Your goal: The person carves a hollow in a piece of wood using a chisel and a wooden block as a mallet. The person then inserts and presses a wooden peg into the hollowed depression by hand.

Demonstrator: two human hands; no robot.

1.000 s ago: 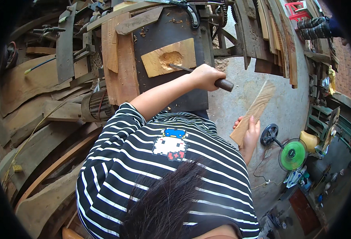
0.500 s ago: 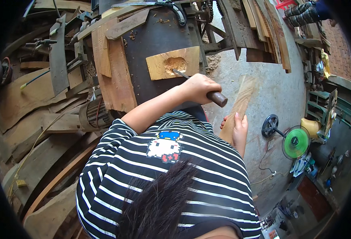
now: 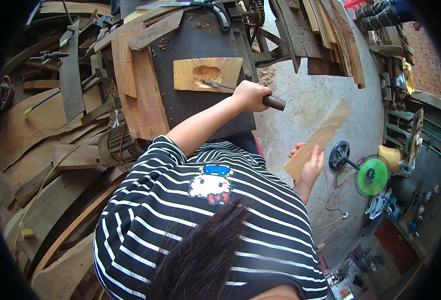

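Note:
My left hand [image 3: 252, 96] is closed around a chisel [image 3: 274, 103]; its dark round handle sticks out to the right of the fist. The thin metal blade points left, and its tip sits in a rough hollow cut into a pale wooden block [image 3: 182, 76]. That block lies flat on a dark work surface [image 3: 190, 107]. My right hand [image 3: 311, 166] grips the lower end of a flat wooden piece [image 3: 325, 129]. The piece slants up to the right, away from the block, above the concrete floor.
Brown planks [image 3: 143, 92] lie along the left of the work surface. A curved-handled saw [image 3: 223, 19] rests at its far end. Stacked boards [image 3: 335, 40] stand at the far right, and a green fan [image 3: 372, 175] stands to the right. A motor [image 3: 118, 142] sits on the left.
The wooden block has shifted left and turned slightly. My left hand has tilted the chisel flatter. My right hand has moved right, swinging the flat wooden piece further out to the right.

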